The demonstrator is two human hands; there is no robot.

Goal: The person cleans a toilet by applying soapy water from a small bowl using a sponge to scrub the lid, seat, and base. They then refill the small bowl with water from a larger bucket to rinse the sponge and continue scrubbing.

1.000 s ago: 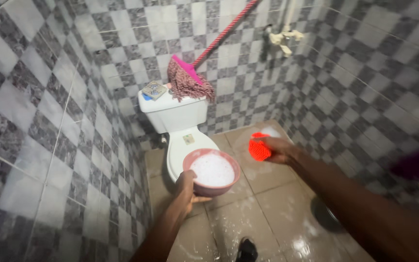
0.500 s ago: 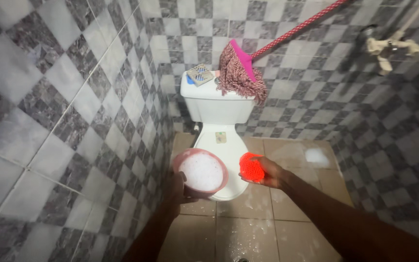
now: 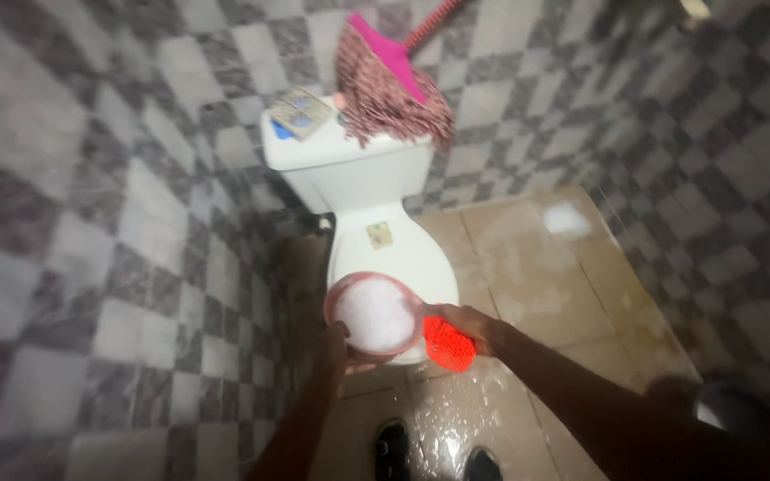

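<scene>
My left hand (image 3: pixel 336 349) holds a pink bowl (image 3: pixel 373 315) full of white foam from below, in front of a white toilet (image 3: pixel 392 245) with its lid down. My right hand (image 3: pixel 471 324) grips a bright red-orange mesh scrubber (image 3: pixel 448 344) right beside the bowl's rim, over the front edge of the toilet. Both forearms reach in from the bottom of the view.
A pink-headed string mop (image 3: pixel 391 93) leans on the cistern (image 3: pixel 340 147), next to a small flat packet (image 3: pixel 299 111). Checked grey tiles cover the walls. The tan floor (image 3: pixel 545 267) is wet with a foam patch (image 3: pixel 567 218). My dark shoes (image 3: pixel 393 445) show below; a dark round object (image 3: pixel 746 417) sits bottom right.
The view has swung left and down, centring the toilet. My right hand with the scrubber has come in from the right to sit beside the bowl.
</scene>
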